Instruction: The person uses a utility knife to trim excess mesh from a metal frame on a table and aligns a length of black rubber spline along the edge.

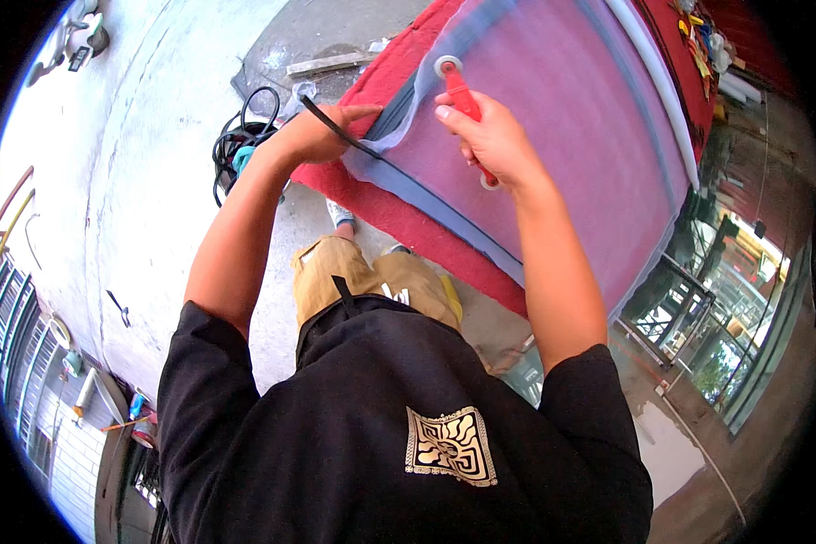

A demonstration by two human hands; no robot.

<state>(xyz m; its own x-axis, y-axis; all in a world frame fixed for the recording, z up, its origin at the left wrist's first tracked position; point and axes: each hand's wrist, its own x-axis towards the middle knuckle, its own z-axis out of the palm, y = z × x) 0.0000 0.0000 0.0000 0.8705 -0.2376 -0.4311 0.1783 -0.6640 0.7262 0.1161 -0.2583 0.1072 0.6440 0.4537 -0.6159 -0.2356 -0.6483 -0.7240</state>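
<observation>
Right hand (497,136) grips a half-covered red roller (463,96); whether left hand (312,138) holds the black cord (334,129) is unclear.

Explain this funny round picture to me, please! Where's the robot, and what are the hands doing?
There's no robot here, just a person using two bare hands. A camera on their head looks down, so you see their arms and shirt. Its very wide lens makes the picture round and bends straight things.

The right hand holds a red tool with little white wheels. A black cord crosses the left hand; I can't tell how tightly it's held. Under the hands, thin see-through mesh is spread over a grey frame, which lies on something red.
</observation>
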